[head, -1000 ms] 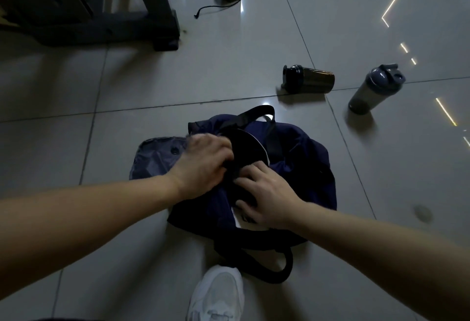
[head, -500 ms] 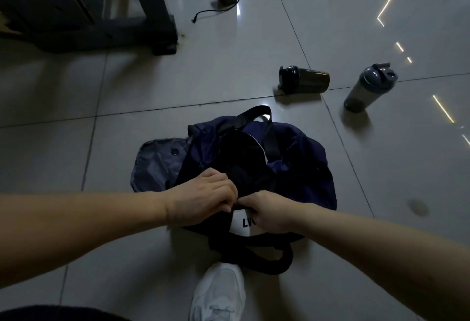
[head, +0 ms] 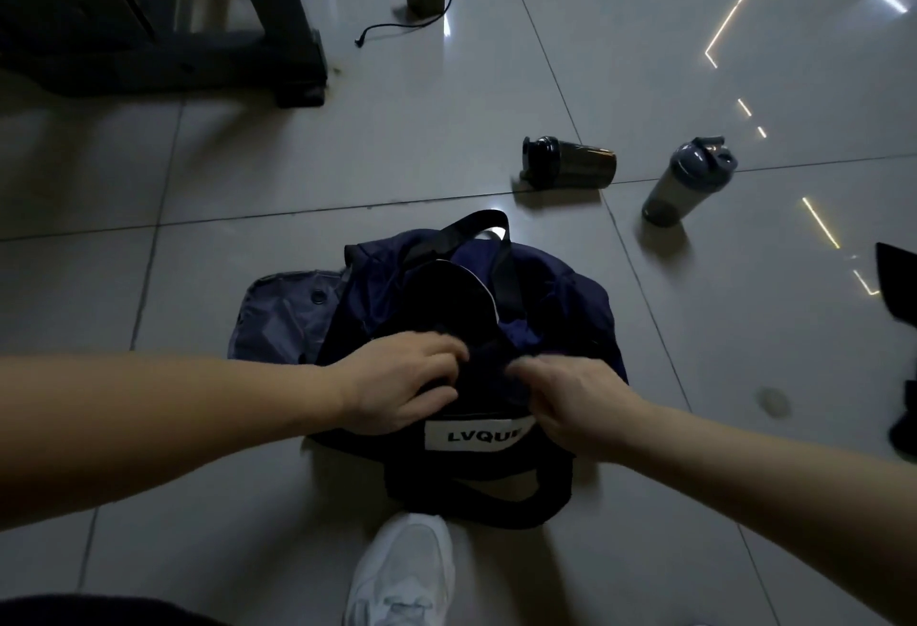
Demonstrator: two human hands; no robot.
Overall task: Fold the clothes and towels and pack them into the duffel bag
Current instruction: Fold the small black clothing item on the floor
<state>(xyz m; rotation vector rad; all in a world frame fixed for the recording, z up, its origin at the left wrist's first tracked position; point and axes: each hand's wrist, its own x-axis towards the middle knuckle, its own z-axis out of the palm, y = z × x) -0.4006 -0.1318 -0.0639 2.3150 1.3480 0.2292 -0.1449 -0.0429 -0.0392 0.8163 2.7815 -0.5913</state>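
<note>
DUFFEL ON THE TILES: On a dim tiled floor (head: 248, 168), my duffel bag (head: 560, 307) sits just ahead of my white shoe (head: 402, 571). Its white label (head: 476, 434) faces me and its mouth gapes upward. My hands meet at the near lip of that opening. My left hand (head: 402, 377) and my right hand (head: 570, 402) each have fingers curled tight into the dark fabric (head: 489, 367) bunched between them, knuckles nearly touching.

In this light I cannot tell whether that fabric is the bag's own rim or a garment going in. The interior reads as black, so how much is packed is hidden. A grey cloth (head: 278, 307) lies against the bag's left end; it may be a pocket, or a piece not yet packed. A shaker bottle (head: 570, 162) lies on its side beyond the bag, and a second bottle (head: 687, 183) leans near it.

I judge this to be the packing step, late in the job, either settling the contents or drawing the mouth together. The next move calls for pressing what is inside flat and checking the grey piece. Then both lips need to come together evenly so nothing catches.
</note>
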